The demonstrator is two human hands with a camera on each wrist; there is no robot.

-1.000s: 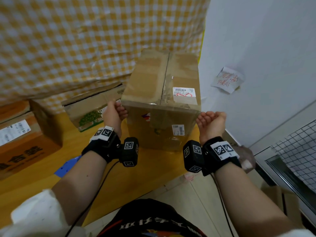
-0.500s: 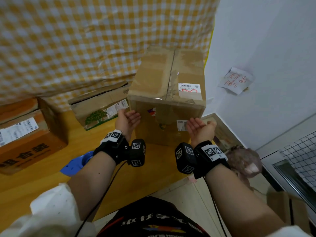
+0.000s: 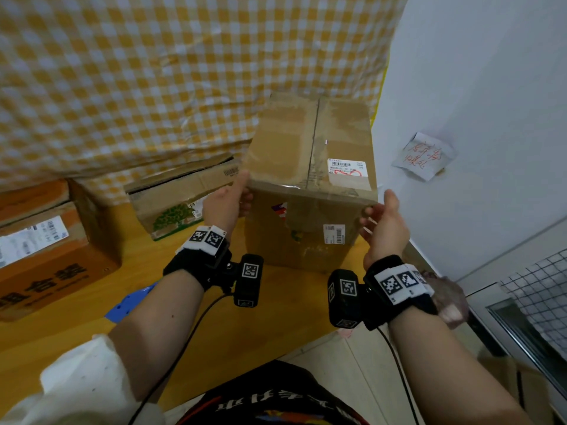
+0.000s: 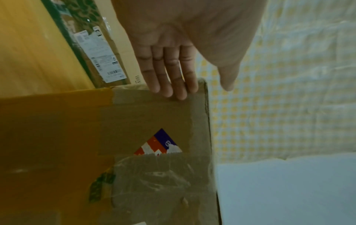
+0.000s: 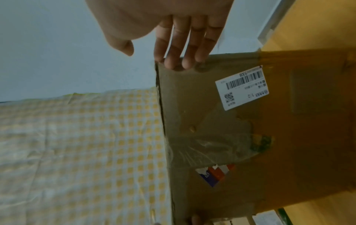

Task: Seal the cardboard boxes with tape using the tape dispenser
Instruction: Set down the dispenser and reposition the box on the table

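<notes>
A tall brown cardboard box (image 3: 306, 148) stands on the wooden table (image 3: 260, 326), flaps closed, with a seam down its top and a white label. My left hand (image 3: 242, 191) lies against the box's upper left edge, fingers (image 4: 173, 85) straight with their tips on the cardboard (image 4: 154, 129). My right hand (image 3: 379, 210) touches the upper right edge, its straight fingers (image 5: 185, 57) on the box's corner (image 5: 231, 121). A blue tape dispenser (image 3: 132, 302) lies on the table to the left, partly hidden behind my left forearm.
Two more boxes stand at the left: an orange-brown one (image 3: 46, 256) and one with green print (image 3: 184, 204). A yellow checked cloth (image 3: 153, 87) hangs behind. A white wall with a paper note (image 3: 423, 154) is close on the right. The table's front edge (image 3: 306, 348) meets tiled floor.
The hands gripped the box low at its sides, then came off with palms open. Both have now risen to the box's upper edges, fingers straight against it.
</notes>
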